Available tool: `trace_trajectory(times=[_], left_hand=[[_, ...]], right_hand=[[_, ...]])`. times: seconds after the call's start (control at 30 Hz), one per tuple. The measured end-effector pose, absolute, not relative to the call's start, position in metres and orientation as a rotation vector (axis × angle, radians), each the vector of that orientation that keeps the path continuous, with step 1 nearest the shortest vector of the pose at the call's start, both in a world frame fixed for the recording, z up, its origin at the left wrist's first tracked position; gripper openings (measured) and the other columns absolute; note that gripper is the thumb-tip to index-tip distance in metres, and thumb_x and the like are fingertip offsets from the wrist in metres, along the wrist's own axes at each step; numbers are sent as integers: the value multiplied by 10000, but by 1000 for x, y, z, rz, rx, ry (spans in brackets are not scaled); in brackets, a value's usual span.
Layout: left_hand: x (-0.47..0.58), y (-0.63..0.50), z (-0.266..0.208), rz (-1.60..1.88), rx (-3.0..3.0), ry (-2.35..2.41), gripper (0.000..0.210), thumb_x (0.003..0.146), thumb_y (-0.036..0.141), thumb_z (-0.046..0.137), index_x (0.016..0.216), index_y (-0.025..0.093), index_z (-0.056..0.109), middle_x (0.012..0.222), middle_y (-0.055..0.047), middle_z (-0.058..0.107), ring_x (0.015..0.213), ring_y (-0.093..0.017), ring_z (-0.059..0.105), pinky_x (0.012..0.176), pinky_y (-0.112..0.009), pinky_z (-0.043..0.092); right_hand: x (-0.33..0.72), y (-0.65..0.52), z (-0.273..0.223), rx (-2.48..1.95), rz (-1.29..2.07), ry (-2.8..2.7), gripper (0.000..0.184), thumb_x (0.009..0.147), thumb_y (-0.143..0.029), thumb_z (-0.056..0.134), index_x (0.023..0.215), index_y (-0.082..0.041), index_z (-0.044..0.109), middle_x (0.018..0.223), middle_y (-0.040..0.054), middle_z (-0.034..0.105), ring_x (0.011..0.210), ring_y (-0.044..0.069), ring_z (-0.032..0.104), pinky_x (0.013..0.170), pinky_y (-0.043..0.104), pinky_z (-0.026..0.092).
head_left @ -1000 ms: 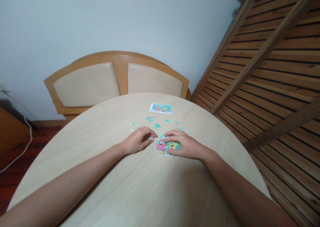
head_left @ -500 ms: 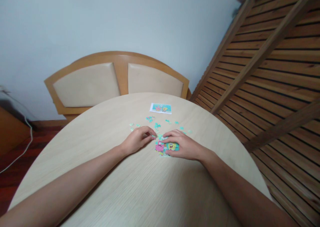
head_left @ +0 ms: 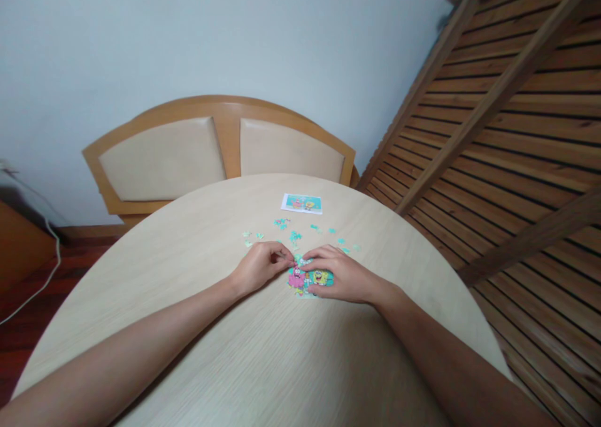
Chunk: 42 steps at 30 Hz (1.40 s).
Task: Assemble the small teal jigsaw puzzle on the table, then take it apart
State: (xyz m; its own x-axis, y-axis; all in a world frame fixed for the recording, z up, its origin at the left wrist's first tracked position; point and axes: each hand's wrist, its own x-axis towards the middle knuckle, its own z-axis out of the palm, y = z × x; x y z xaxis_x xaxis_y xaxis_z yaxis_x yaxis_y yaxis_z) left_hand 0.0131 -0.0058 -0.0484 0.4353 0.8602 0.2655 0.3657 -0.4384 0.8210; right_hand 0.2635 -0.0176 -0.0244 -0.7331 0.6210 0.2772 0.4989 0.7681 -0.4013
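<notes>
A partly assembled jigsaw puzzle (head_left: 297,279) lies flat on the table, showing a pink starfish character and a yellow sponge character on turquoise. At its upper left edge, my left hand (head_left: 263,267) pinches a small puzzle piece between thumb and fingertips; the fingers mostly cover the piece. My right hand (head_left: 346,273) rests over the right side of the puzzle, thumb and fingers spread apart on its surface, and hides part of it. Loose turquoise puzzle pieces (head_left: 295,235) are scattered just beyond both hands.
A reference picture card (head_left: 304,204) lies farther back on the round wooden table (head_left: 197,226). Beyond the table stands a bench back with padded panels (head_left: 164,158). Wooden slats (head_left: 516,139) lean at the right. A white cable (head_left: 57,270) hangs at the left.
My left hand has moved slightly right, bringing its pinched piece against the puzzle's upper left edge. The puzzle has shifted a little left and nearer under my right hand.
</notes>
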Motion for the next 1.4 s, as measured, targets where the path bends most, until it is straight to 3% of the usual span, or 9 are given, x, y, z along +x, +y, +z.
trace_trajectory(times=[0.37,0.63,1.1,1.4], left_hand=[[12,-6,-46,885,2139,1059,108,875,260,662,859,167,715,824,-30,742,752,-161,668,729,-275,529],[12,-9,-39,847,2316,1150,76,885,260,670,889,214,730,887,-32,741,883,-210,656,809,-328,510],[13,-10,-36,770,2414,1175,66,890,247,667,905,220,725,875,-31,729,892,-213,641,835,-331,502],[-3,10,-38,926,2537,1408,256,917,291,580,1146,196,641,1177,-99,695,1116,-274,618,999,-457,483]], right_hand=[[263,-17,-25,-844,432,-2562,378,820,-365,752,1184,-267,729,1226,85,674,1161,251,592,1047,424,429],[263,-17,-25,-846,435,-2566,392,827,-375,744,1206,-281,718,1231,77,668,1167,248,587,1051,422,426],[257,-25,-22,-899,376,-2630,522,816,-265,692,1331,-335,640,1259,78,595,1205,269,519,1072,449,406],[256,-27,-19,-908,375,-2623,531,809,-264,688,1335,-311,627,1254,88,590,1205,282,516,1064,463,409]])
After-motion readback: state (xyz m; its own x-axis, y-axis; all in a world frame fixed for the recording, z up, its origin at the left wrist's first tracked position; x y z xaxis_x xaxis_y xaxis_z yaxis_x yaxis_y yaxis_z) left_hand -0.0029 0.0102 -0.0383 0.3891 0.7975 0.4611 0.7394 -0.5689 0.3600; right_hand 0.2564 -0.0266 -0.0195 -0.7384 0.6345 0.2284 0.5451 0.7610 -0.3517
